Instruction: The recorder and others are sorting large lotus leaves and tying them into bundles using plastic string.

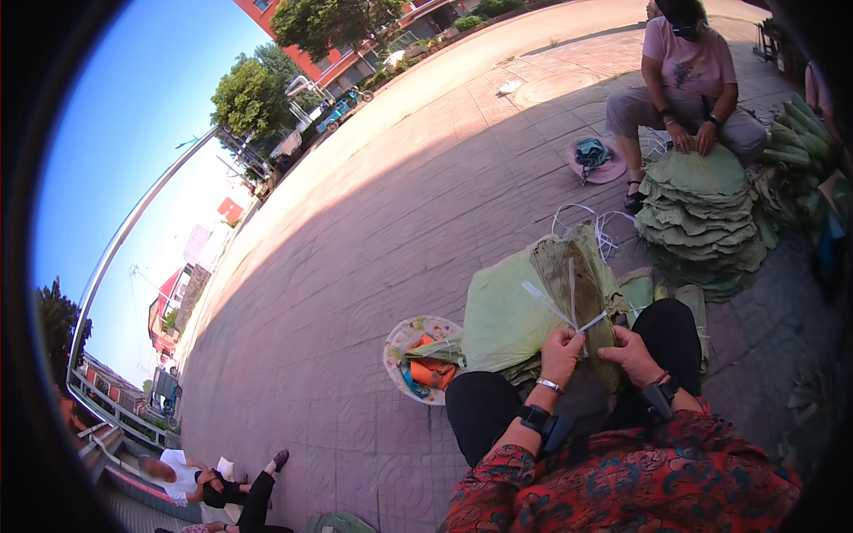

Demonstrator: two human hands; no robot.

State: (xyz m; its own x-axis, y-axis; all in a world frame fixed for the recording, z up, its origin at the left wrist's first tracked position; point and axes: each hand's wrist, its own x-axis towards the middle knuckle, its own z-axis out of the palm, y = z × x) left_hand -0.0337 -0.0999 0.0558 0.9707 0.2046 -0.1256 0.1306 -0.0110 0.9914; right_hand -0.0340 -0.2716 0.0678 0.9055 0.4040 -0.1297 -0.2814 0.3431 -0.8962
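Note:
My left hand [562, 354] pinches a white plastic strap [548, 301] where it crosses around a folded bundle of dried leaves [578, 283] between my knees. Close by on the other side, my right hand [632, 356] holds the bundle's right edge near the strap, thumb and fingers around it. One end of the strap sticks up and to the left. Beside the bundle, at its left, lies a stack of large pale green dried leaves [501, 313], partly under my left hand. The lower part of the bundle is in shadow.
Tied leaf bundles [693, 313] lie beyond my right knee. A patterned hat [393, 340] with an orange cloth sits at the left. Ahead, a seated person [690, 73] handles a tall leaf stack [696, 220]; a pink hat [610, 170] and loose white straps [603, 230] are on the paving.

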